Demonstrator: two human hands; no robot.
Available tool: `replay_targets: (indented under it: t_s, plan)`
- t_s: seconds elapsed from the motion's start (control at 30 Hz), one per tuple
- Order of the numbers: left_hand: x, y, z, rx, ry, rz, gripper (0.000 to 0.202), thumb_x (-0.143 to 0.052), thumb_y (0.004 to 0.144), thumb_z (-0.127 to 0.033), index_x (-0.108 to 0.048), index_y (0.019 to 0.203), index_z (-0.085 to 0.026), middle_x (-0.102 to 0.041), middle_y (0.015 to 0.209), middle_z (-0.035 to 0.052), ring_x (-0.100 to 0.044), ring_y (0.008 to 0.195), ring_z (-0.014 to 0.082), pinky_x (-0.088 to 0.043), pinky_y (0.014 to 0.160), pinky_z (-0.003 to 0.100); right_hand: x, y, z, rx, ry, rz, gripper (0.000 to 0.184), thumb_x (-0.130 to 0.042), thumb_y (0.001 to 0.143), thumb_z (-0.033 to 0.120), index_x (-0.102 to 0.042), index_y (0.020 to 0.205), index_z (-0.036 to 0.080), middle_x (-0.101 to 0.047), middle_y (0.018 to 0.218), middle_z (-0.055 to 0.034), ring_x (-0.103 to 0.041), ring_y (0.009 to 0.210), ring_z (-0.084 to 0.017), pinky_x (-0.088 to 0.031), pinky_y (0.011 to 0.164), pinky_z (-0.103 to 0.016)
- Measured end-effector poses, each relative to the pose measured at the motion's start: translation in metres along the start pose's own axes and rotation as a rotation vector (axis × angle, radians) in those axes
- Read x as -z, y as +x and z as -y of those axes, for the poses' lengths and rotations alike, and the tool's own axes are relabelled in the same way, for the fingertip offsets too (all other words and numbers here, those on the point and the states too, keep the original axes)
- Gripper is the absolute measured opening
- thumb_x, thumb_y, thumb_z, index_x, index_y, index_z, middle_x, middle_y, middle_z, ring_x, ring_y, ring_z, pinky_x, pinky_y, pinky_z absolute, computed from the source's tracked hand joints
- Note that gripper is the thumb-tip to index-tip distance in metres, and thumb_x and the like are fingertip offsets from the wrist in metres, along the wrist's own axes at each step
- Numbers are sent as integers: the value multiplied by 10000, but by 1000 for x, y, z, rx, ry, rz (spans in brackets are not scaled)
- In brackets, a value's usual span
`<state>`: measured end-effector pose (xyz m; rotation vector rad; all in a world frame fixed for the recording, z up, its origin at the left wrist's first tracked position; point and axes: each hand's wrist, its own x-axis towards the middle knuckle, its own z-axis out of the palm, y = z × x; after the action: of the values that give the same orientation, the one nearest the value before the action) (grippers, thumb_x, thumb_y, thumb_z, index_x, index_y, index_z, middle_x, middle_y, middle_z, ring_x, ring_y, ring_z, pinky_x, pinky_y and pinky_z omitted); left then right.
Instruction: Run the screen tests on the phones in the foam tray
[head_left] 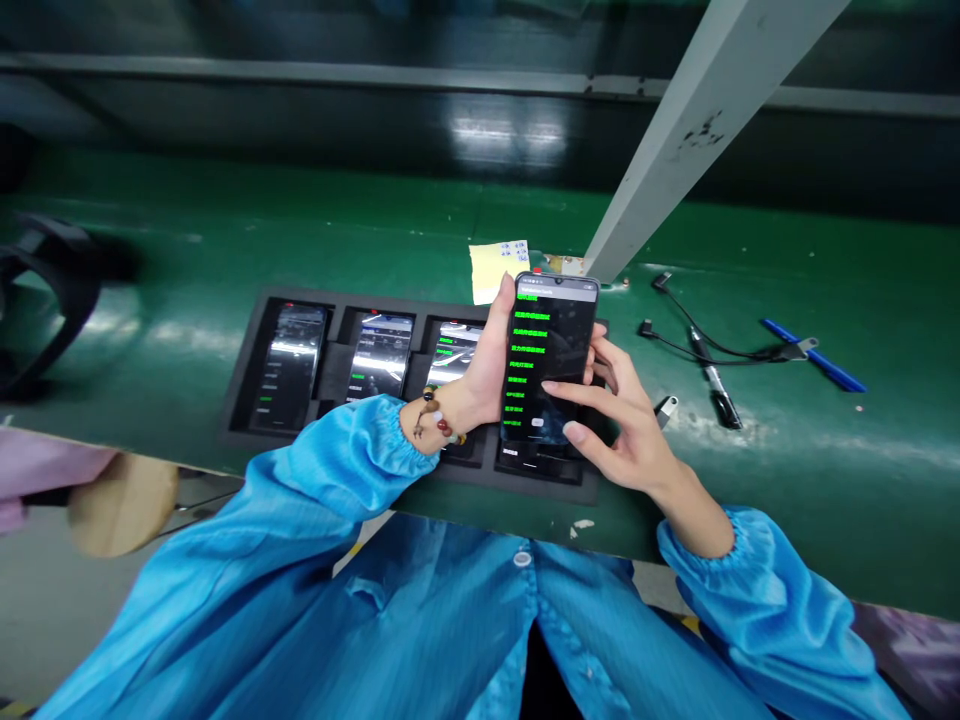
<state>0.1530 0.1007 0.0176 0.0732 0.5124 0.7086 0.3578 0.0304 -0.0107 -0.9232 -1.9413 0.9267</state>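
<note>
My left hand (pixel 487 370) grips a smartphone (pixel 551 350) along its left side, the thumb lying on the edge. Lines of green text fill the phone's dark screen. My right hand (pixel 626 420) is at the phone's right side, with the index finger stretched over the screen and the thumb near the lower right corner; its other fingers curl behind the edge, and whether they touch is unclear. Under the held phone lies a black foam tray (pixel 244 415). In its slots are several phones, among them a left phone (pixel 289 365) and a second phone (pixel 380 355), screens lit.
A yellow note (pixel 489 268) with handwriting lies behind the tray. A grey post (pixel 675 150) rises behind the phone. Rightward are a black cable (pixel 690 350), a marker (pixel 716 385) and a blue pen (pixel 814 355). A black curved object (pixel 56 290) and a wooden stool (pixel 124 505) are leftward.
</note>
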Motion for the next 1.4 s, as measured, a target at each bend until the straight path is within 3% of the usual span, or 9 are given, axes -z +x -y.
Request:
replay_targets:
  t_s: [0.1,0.2,0.47,0.7,0.8,1.03,1.13,1.23,1.4]
  plan:
    - [3,1,1,-13,-7,-11,919,-354,1053,-889,-768,1311,-110,-844,995,163,-847,927,331,-707,787,441,0,-1,0,-46,26,-6,574,-718,1040,405,-621,1606,419,-350,1802,-88,-560,1540,-405,-666,1092,-606]
    - [4,2,3,-13,5,17,917,-354,1052,-891,-770,1309,-115,-846,1012,161,-848,953,338,-709,804,453,0,-1,1,-54,49,-12,623,-717,1041,391,-569,1644,438,-350,1793,-89,-607,1470,-382,-713,952,-529]
    - [2,2,2,-14,-29,24,907,-357,1056,-882,-779,1301,-118,-845,1045,165,-847,960,331,-713,837,459,-1,-3,-1,-60,14,-28,615,-712,1037,433,-570,1636,434,-373,1794,-71,-471,1620,-422,-688,1065,-595]
    - [4,2,2,18,-10,44,956,-338,1034,-919,-787,1275,-110,-841,1062,178,-843,975,336,-704,850,459,-1,-3,0,-48,20,-26,624,-719,1039,412,-562,1642,450,-371,1796,-61,-445,1642,-420,-674,1097,-603]
    - [6,2,2,32,4,71,970,-331,1026,-930,-789,1258,-107,-842,1071,184,-841,980,338,-698,854,458,-1,-3,-1,-42,30,-28,626,-722,1038,386,-566,1641,452,-361,1802,-71,-525,1577,-408,-681,1070,-595]
    - [18,9,4,43,2,127,952,-318,1034,-906,-810,1238,-117,-841,1058,204,-828,934,318,-675,895,455,0,-6,-2,-21,-10,-3,545,-717,1030,365,-663,1568,423,-371,1801,-68,-423,1658,-428,-469,1302,-726]
    - [30,21,7,121,43,100,1052,-199,1023,-918,-816,1252,-96,-831,1060,241,-813,902,334,-664,889,499,1,-13,-9,-58,-72,-44,623,-708,1017,426,-605,1631,429,-447,1755,-74,-468,1619,-436,-530,1252,-725]
    - [42,34,4,181,52,6,1121,-71,1011,-914,-806,1310,-122,-816,1177,245,-804,1018,361,-633,1006,583,1,-17,-21,-74,-100,-90,606,-705,997,519,-637,1597,469,-521,1695,-54,-493,1588,-464,-487,1296,-743]
    - [39,32,7,134,45,4,1025,-225,1033,-892,-759,1378,-89,-770,1333,235,-750,1196,386,-556,1157,618,1,-23,-29,-127,-66,-64,582,-709,1015,511,-640,1588,434,-467,1746,-31,-356,1676,-544,-302,1350,-856]
